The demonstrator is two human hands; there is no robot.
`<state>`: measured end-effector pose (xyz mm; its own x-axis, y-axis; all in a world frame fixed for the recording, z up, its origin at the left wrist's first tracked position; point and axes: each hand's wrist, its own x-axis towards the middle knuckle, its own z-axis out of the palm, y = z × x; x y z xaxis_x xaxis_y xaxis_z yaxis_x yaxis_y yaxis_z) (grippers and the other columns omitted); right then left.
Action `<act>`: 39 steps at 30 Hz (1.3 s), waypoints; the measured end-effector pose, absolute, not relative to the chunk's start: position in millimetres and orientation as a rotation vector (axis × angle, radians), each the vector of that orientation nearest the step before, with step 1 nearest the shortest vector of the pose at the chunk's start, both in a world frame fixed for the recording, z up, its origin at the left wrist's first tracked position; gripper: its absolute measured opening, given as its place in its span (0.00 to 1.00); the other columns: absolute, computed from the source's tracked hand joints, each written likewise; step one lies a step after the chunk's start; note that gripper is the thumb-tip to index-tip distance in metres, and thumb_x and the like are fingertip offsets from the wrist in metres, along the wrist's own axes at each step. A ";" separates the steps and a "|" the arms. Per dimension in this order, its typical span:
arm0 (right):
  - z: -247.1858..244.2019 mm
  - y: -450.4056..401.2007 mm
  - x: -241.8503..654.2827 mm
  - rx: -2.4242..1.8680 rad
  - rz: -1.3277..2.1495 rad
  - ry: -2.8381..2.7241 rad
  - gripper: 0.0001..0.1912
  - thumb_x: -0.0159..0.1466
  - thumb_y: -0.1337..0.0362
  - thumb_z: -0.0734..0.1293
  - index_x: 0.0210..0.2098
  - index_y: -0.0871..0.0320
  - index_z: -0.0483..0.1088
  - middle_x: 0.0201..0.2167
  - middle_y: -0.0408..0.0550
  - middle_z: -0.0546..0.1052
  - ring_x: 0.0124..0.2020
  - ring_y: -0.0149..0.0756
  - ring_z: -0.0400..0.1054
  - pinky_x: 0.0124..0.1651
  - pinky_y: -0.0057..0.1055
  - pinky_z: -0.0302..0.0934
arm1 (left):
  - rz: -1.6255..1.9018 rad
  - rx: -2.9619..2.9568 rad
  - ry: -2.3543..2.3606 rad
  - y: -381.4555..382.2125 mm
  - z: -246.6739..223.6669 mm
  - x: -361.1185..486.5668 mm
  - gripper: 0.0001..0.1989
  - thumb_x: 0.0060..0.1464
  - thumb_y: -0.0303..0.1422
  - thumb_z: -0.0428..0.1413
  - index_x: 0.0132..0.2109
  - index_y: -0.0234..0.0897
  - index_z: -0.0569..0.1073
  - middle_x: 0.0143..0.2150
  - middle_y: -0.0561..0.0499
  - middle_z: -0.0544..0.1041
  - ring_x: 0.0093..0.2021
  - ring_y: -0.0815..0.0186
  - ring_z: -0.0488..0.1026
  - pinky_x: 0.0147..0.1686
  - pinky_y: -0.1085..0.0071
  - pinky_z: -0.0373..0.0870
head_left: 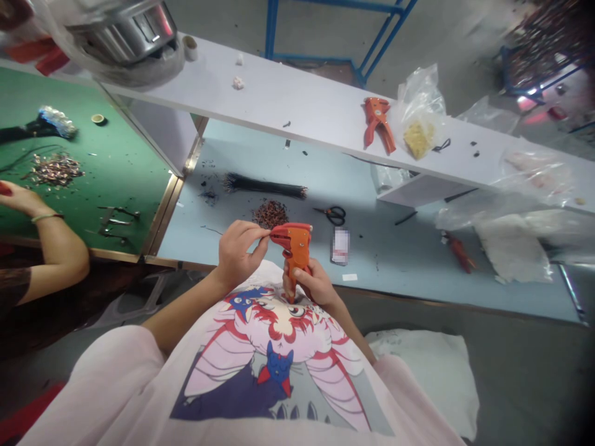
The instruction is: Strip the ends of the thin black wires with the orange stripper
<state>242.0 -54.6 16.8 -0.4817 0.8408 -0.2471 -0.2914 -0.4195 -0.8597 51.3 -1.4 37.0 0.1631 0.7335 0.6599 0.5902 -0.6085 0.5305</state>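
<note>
My right hand (317, 284) is wrapped round the handles of an orange and red wire stripper (300, 246), held upright at the table's front edge. At its jaws, the fingers of my left hand (242, 251) are pinched together on a thin dark wire (211, 230), whose tail sticks out to the left. Just behind the tool lies a pile of small copper-coloured and dark scraps (271, 214). Farther back rests a bundle of black wires (267, 185) with bared ends. Black-handled scissors (334, 215) lie to the right of the pile.
On the shelf (320, 105) lie a second wire stripper (379, 126) and a plastic bag of yellow pieces (418, 136). A pixelated card (341, 246) and red-handled tool (460, 253) are on the blue table. At left, another person's arm (58, 238) rests over the green table (111, 186).
</note>
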 end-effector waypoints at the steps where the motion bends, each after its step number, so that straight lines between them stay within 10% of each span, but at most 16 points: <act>1: 17.1 -54.7 242.3 -0.910 1.964 -1.016 0.16 0.60 0.53 0.67 0.36 0.60 0.65 0.17 0.42 0.71 0.16 0.31 0.64 0.21 0.28 0.60 | 1.436 2.273 1.300 -1.7 36.9 51.3 0.03 0.53 0.26 0.56 0.37 0.36 0.73 0.32 0.49 0.75 0.33 0.67 0.71 0.36 0.70 0.68; 10: 16.1 -54.0 241.9 -0.900 1.955 -0.951 0.16 0.60 0.51 0.66 0.29 0.58 0.63 0.11 0.36 0.62 0.10 0.25 0.52 0.15 0.24 0.50 | 1.459 2.228 1.277 -3.1 34.0 52.7 0.05 0.52 0.25 0.57 0.37 0.36 0.72 0.32 0.49 0.75 0.33 0.68 0.71 0.36 0.71 0.69; 21: 21.2 -51.0 254.0 -0.800 1.970 -1.051 0.29 0.56 0.46 0.68 0.49 0.59 0.63 0.37 0.52 0.71 0.35 0.39 0.68 0.39 0.37 0.64 | 1.490 2.131 1.321 -1.6 37.9 50.7 0.02 0.53 0.27 0.56 0.35 0.36 0.72 0.30 0.50 0.74 0.30 0.70 0.69 0.33 0.73 0.67; 31: -94.8 -15.9 271.4 -2.324 0.675 -1.808 0.22 0.60 0.58 0.63 0.51 0.62 0.64 0.42 0.57 0.72 0.44 0.46 0.65 0.47 0.37 0.57 | 1.589 2.455 1.193 -1.4 35.2 45.4 0.08 0.49 0.25 0.58 0.37 0.38 0.70 0.29 0.51 0.75 0.32 0.67 0.71 0.34 0.70 0.66; 39: -148.1 -38.0 285.0 -2.402 0.736 -1.836 0.18 0.57 0.61 0.66 0.46 0.64 0.69 0.42 0.61 0.72 0.46 0.49 0.65 0.47 0.39 0.56 | 1.539 2.491 1.192 -0.3 29.0 43.4 0.07 0.50 0.24 0.57 0.37 0.38 0.69 0.29 0.51 0.75 0.31 0.68 0.72 0.33 0.72 0.68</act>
<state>285.0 -38.0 -148.1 0.1918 0.9180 -0.3472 0.9037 -0.3031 -0.3023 43.4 -0.3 29.0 0.2416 0.5848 0.7744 0.6038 -0.7153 0.3518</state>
